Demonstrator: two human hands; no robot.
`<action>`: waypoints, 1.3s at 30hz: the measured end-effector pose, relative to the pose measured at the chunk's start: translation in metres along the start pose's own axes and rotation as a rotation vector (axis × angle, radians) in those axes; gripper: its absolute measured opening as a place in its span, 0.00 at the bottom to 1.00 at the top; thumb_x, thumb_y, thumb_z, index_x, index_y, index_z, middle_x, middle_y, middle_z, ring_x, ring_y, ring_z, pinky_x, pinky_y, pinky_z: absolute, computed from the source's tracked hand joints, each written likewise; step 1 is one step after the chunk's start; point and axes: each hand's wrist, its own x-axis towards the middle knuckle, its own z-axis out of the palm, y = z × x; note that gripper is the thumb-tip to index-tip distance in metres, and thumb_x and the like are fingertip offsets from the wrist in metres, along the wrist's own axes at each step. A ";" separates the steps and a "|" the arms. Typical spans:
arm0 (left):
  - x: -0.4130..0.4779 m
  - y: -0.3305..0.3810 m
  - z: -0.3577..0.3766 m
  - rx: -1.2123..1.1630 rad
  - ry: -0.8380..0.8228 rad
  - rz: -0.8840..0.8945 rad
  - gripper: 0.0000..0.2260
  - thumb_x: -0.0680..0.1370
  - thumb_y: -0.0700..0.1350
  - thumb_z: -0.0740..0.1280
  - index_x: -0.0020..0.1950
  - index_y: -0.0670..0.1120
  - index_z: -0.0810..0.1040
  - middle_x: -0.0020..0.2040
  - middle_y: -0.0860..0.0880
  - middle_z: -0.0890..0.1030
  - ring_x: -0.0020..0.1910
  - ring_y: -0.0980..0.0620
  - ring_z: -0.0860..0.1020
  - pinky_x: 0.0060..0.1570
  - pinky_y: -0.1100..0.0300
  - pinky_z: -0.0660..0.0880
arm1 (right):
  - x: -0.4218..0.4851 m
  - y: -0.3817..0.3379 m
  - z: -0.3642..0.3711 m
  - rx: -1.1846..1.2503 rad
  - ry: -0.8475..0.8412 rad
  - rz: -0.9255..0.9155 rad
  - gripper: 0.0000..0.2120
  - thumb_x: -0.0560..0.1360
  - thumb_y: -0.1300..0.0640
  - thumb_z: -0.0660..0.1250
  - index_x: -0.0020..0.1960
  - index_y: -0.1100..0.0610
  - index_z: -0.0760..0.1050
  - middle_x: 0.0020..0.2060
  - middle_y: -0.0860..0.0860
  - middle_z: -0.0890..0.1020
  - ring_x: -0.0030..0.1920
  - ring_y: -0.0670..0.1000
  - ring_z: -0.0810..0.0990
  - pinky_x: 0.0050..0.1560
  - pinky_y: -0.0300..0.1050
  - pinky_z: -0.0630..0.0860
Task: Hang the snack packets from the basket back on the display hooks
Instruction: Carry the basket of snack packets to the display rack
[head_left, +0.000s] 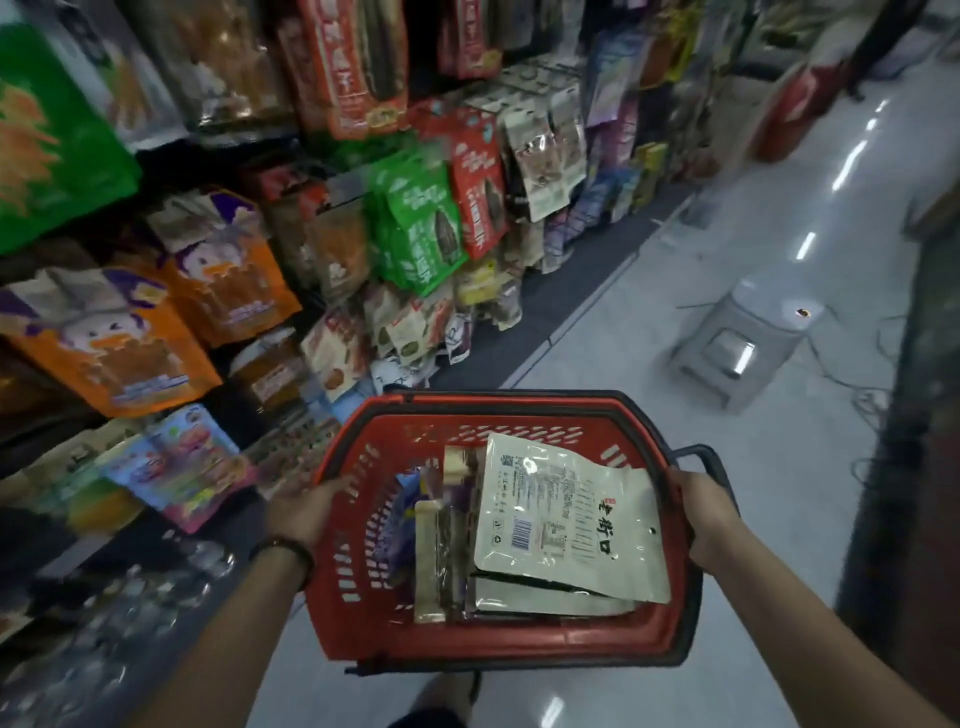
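Note:
I hold a red shopping basket (358, 613) with a dark rim in front of me, above the floor. My left hand (304, 512) grips its left rim and my right hand (706, 525) grips its right rim. Inside lie several snack packets: a large white packet (566, 519) on top with its printed back up, and darker and purple packets (447, 540) standing beside it. The display rack (311, 234) on my left is crowded with hanging snack packets in green, red and orange. The hooks themselves are hidden behind the packets.
A shiny tiled aisle floor (727, 270) stretches ahead on the right. A grey plastic stool (737, 353) stands in the aisle ahead of the basket, with thin cables on the floor near it. A dark shelf edge (914, 467) borders the right side.

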 end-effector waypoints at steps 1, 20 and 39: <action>0.013 0.015 0.024 0.012 -0.040 -0.005 0.12 0.72 0.48 0.79 0.52 0.44 0.86 0.40 0.48 0.88 0.44 0.42 0.87 0.50 0.49 0.82 | 0.016 -0.010 -0.007 0.022 0.031 0.002 0.15 0.79 0.57 0.67 0.34 0.54 0.82 0.22 0.49 0.81 0.19 0.50 0.79 0.25 0.41 0.75; 0.174 0.278 0.448 0.224 -0.410 0.092 0.16 0.64 0.57 0.76 0.48 0.53 0.83 0.45 0.49 0.87 0.47 0.41 0.85 0.55 0.42 0.82 | 0.260 -0.197 -0.138 0.301 0.242 0.004 0.16 0.75 0.49 0.69 0.54 0.58 0.88 0.47 0.61 0.89 0.42 0.63 0.88 0.43 0.55 0.86; 0.307 0.482 0.773 0.186 -0.296 0.098 0.06 0.73 0.51 0.76 0.45 0.50 0.86 0.40 0.48 0.88 0.41 0.42 0.87 0.46 0.47 0.83 | 0.620 -0.506 -0.176 0.231 0.230 0.050 0.19 0.70 0.44 0.74 0.50 0.57 0.89 0.45 0.59 0.90 0.44 0.63 0.88 0.53 0.60 0.84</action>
